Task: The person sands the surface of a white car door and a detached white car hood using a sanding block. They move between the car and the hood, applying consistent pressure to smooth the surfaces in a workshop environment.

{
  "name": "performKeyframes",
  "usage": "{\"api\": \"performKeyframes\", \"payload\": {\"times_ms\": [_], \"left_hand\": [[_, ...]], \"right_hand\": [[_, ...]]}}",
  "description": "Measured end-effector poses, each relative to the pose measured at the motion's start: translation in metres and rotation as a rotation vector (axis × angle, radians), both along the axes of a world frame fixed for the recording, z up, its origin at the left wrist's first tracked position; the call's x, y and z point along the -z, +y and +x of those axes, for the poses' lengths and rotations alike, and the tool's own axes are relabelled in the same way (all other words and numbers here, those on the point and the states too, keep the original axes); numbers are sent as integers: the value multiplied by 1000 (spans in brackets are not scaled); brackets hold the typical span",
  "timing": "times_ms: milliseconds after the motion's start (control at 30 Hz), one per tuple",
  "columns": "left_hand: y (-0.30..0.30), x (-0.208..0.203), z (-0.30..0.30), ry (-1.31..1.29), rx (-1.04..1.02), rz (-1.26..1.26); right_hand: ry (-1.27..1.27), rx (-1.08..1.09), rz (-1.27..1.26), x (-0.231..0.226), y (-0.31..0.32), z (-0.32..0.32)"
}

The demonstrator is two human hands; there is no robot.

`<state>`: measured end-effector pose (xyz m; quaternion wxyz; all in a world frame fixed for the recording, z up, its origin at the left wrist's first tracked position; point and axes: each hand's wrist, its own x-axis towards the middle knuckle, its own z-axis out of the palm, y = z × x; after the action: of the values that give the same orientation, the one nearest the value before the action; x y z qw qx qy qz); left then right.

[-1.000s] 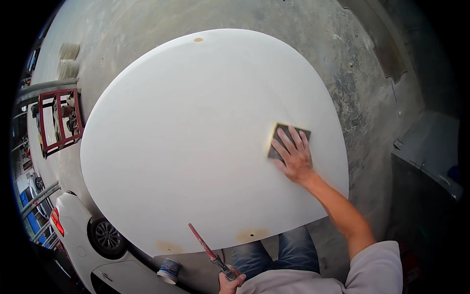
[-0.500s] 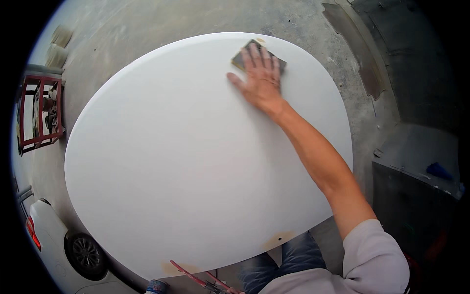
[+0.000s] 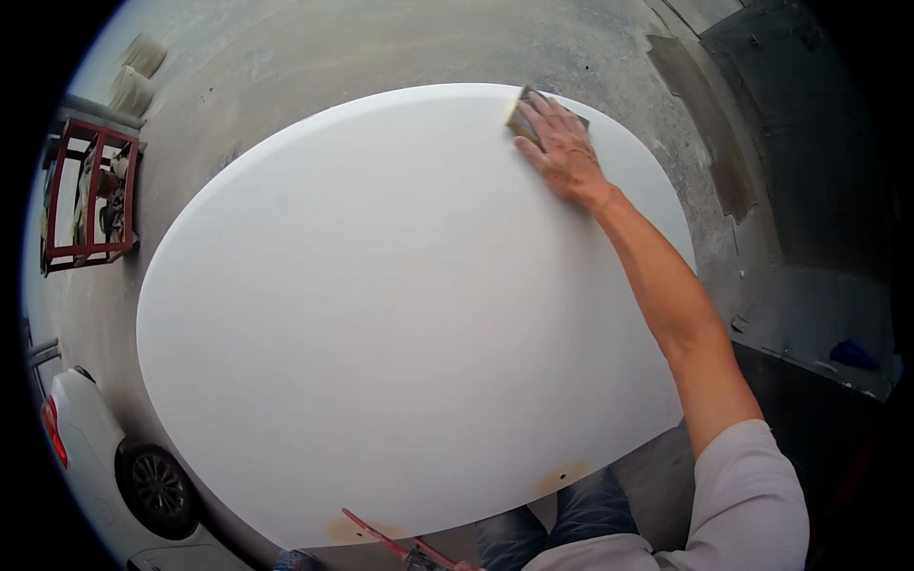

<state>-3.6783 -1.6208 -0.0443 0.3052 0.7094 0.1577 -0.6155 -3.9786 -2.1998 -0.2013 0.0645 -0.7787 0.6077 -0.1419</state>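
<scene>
My right hand [image 3: 564, 157] lies over a dark grey sanding block [image 3: 526, 122] with a yellowish edge. Its fingers stretch across the block and press it against the far right edge of a large white panel [image 3: 381, 285]. The panel is smooth, curved and shaped like a car hood. Two tan patches, each with a small dark hole, mark its near edge. Low in the picture, a thin red bar tool [image 3: 376, 533] with metal parts overlaps that edge; its kind is unclear. My left hand cannot be made out.
A white car [image 3: 86, 457] stands at the lower left, near the panel. A dark red metal rack [image 3: 90, 195] holding items is at the left, with pale buckets [image 3: 131, 90] beyond. Concrete floor [image 3: 381, 48] surrounds the panel. A blue object [image 3: 854, 355] lies at the right.
My right hand and the sanding block have slid right along the panel's far edge. The whole view has shifted slightly, so the panel sits a little lower.
</scene>
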Motion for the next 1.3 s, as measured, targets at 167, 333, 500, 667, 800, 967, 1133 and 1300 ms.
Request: {"api": "performKeyframes", "payload": {"times_ms": [167, 333, 500, 667, 800, 967, 1133, 1300], "left_hand": [[-1, 5, 33, 100, 5, -12], [16, 8, 41, 92, -129, 13], [21, -2, 46, 58, -338, -41], [32, 0, 49, 73, -384, -82], [3, -8, 37, -59, -355, -146], [7, -11, 47, 53, -204, -59], [8, -6, 57, 56, -87, -12], [32, 3, 70, 55, -107, -40]], "right_hand": [[66, 597, 246, 25, 30, -70], [110, 263, 127, -6, -13, 134], [-46, -63, -12, -18, -15, 377], [-83, -606, 44, -23, 75, 488], [-129, -755, -19, -7, 62, 434], [-21, -375, -39, -23, 31, 223], [57, 76, 50, 0, 72, 5], [58, 815, 226, 26, 119, -65]]}}
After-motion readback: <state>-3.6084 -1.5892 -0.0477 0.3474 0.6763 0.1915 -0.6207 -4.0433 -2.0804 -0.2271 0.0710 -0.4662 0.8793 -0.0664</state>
